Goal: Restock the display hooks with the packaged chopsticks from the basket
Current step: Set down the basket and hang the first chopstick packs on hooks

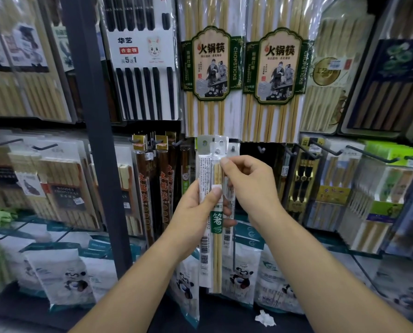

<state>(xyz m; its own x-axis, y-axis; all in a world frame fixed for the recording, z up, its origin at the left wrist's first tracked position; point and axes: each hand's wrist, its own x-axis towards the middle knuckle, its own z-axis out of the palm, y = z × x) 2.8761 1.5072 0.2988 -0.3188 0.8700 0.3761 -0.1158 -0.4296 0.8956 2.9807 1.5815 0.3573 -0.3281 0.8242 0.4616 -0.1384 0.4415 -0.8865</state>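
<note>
Our right hand (pixel 248 183) pinches the top edge of the chopstick packets (pixel 216 255) (near the hang holes). Our left hand (pixel 195 212) grips them mid-way, upright. A hook (pixel 261 149) pokes out just right, dark open room around it.

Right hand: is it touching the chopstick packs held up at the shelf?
Touching. The head view shows the right hand pinching the chopstick packs near their hang holes; the left hand grips them lower down.
</note>
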